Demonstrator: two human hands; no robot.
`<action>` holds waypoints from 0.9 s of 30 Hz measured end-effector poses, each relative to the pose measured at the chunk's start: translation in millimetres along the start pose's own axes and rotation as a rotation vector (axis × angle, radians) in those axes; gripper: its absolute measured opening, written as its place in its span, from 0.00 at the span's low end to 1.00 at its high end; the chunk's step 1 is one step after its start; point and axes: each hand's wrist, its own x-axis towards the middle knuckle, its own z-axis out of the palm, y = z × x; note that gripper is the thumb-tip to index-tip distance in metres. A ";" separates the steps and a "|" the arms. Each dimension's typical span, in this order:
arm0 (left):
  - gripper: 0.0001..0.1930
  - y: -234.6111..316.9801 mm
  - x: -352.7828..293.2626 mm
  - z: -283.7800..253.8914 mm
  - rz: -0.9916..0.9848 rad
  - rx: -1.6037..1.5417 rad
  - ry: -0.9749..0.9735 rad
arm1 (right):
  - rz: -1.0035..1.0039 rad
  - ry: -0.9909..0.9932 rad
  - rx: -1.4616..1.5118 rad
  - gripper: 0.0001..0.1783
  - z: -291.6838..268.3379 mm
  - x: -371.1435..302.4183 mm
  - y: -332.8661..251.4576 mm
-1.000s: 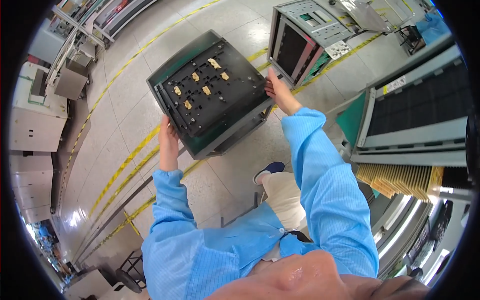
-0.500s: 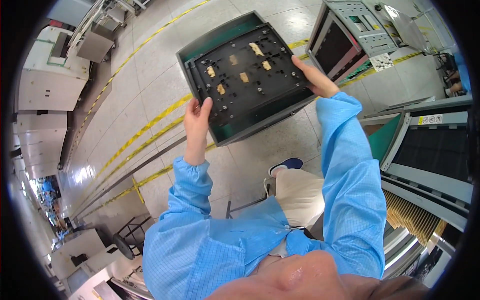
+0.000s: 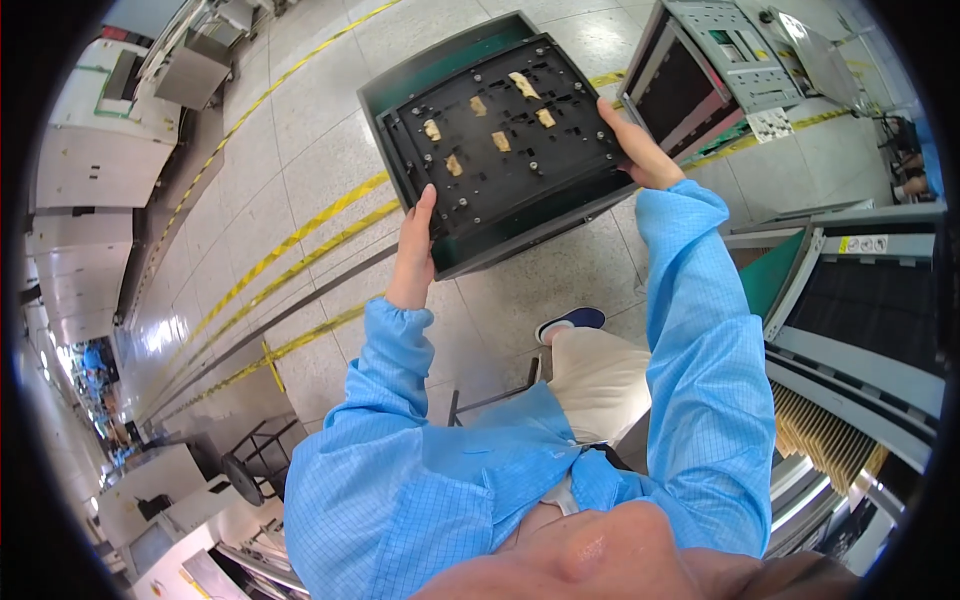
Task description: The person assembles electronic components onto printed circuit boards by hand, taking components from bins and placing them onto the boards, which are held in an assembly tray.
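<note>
A black fixture plate [image 3: 500, 185], with small screws, cut-outs and several tan tape pieces, lies tilted over a dark tray [image 3: 375, 95] with a green inside. My left hand [image 3: 415, 250] grips the near left side, thumb up along the edge and fingers mostly hidden underneath. On the right side, my right hand [image 3: 640, 150] is closed round the plate's edge with its fingers out of sight below. Both arms reach forward, away from my body. Whether the hands also bear the tray's weight cannot be made out.
Right of the tray stands a grey metal rack [image 3: 735, 55]. Closer on the right are another rack frame [image 3: 860, 290] and a stack of tan boards [image 3: 825, 430]. Yellow floor tape [image 3: 320, 225] crosses the tiles on the left. A dark stool [image 3: 255, 465] stands at lower left.
The plate and tray have shifted slightly away from me and to the right. My left hand has moved the same way, its fingers now less visible.
</note>
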 end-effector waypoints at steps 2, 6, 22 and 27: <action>0.26 2.5 -2.9 7.0 0.022 -0.005 0.027 | -0.036 0.005 0.020 0.34 -5.6 2.6 9.8; 0.22 21.0 -37.4 11.0 -0.023 0.024 0.020 | -0.010 -0.027 0.000 0.31 4.9 -32.7 -15.4; 0.24 -61.3 -88.4 -75.8 0.023 0.087 -0.175 | -0.022 -0.099 0.095 0.38 -1.8 -132.9 63.0; 0.27 -35.8 -112.9 -115.2 0.038 0.093 -0.329 | -0.025 0.102 0.071 0.46 44.5 -206.4 99.3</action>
